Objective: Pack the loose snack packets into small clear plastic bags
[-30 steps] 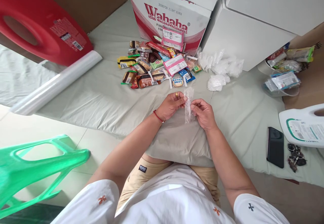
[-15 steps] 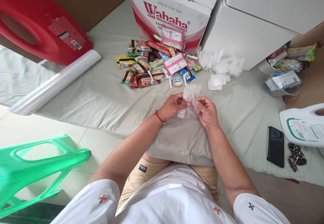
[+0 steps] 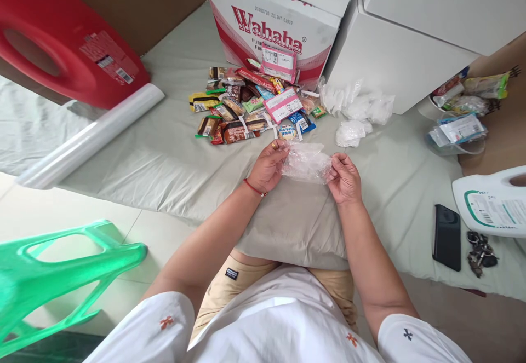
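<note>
A crinkled piece of clear plastic wrap [image 3: 307,163] is stretched between my hands above the cloth-covered surface. My left hand [image 3: 268,167], with a red string bracelet at the wrist, pinches its left end. At the other end my right hand [image 3: 344,179] grips the wrap between thumb and fingers. Just beyond my hands lies a pile of packaged snacks [image 3: 238,105], among them two pink-edged packets with white labels. A biscuit packet [image 3: 287,131] sits closest to the wrap. Crumpled clear plastic [image 3: 365,108] rests right of the pile.
Behind the snacks stands a Wahaha carton [image 3: 271,29] beside a white cabinet [image 3: 394,40]. On the left are a plastic roll [image 3: 94,136], a red jug [image 3: 82,34] and a green stool [image 3: 74,264]. A phone [image 3: 447,237], keys [image 3: 480,253] and white bottle [image 3: 493,201] lie right.
My hands have moved apart, left hand to the left and right hand to the right. The bunched plastic wrap is now spread wider between them.
</note>
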A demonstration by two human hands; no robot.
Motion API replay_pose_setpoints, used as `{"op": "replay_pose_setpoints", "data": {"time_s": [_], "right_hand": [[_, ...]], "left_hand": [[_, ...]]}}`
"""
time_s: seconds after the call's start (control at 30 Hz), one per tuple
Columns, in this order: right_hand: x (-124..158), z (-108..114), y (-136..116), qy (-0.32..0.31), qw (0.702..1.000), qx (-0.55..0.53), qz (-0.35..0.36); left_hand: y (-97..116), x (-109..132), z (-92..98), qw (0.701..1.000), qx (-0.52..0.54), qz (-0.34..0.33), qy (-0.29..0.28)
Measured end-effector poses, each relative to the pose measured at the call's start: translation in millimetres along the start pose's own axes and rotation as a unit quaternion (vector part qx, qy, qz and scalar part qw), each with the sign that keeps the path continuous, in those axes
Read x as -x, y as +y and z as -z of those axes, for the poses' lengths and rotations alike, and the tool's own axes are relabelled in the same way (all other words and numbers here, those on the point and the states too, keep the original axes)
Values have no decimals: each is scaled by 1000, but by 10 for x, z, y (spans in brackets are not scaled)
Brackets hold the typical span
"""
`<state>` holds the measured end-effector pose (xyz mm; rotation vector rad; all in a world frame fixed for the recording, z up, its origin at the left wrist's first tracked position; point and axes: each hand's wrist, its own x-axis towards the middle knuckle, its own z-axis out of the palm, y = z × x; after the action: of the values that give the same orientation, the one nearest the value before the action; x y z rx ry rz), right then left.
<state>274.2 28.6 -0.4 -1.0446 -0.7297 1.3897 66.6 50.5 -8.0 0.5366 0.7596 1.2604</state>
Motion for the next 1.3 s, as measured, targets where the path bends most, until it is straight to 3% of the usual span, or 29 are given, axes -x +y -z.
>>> {"op": "replay_pose_setpoints", "data": {"time_s": [0.1, 0.2, 0.3, 0.37, 0.5, 0.63, 0.77, 1.0, 1.13, 1.23, 1.3], "right_hand": [[9, -10, 13, 1, 1000, 15, 6], [32, -13, 52, 14, 990, 101, 94], [52, -17, 119, 12, 947, 244, 210], [51, -18, 172, 26, 919, 316, 235], [22, -2, 237, 91, 923, 303, 219], [35, 11, 217, 77, 936, 281, 200], [65, -15, 176, 73, 951, 249, 166], [-4, -21, 99, 88, 991, 65, 73], [-52, 58, 126, 98, 988, 90, 75], [-48, 112, 141, 116, 944, 253, 178], [-3, 100, 120, 102, 867, 396, 286]], "left_hand": [[-1, 5, -13, 1000, -8, -15, 2], [-18, 17, -33, 999, -32, -39, 3], [-58, 29, -49, 995, -74, -62, 4], [-90, 37, -52, 992, -106, -74, -12], [-126, 63, -43, 979, -172, -85, -69], [-117, 96, -46, 972, -200, -66, -105], [-90, 95, -59, 981, -169, -65, -68], [-63, 34, -47, 992, -104, -65, 15], [-69, 19, -42, 992, -99, -73, 32], [-77, 18, -36, 992, -101, -66, 36], [-81, 20, -36, 992, -103, -61, 43]]}}
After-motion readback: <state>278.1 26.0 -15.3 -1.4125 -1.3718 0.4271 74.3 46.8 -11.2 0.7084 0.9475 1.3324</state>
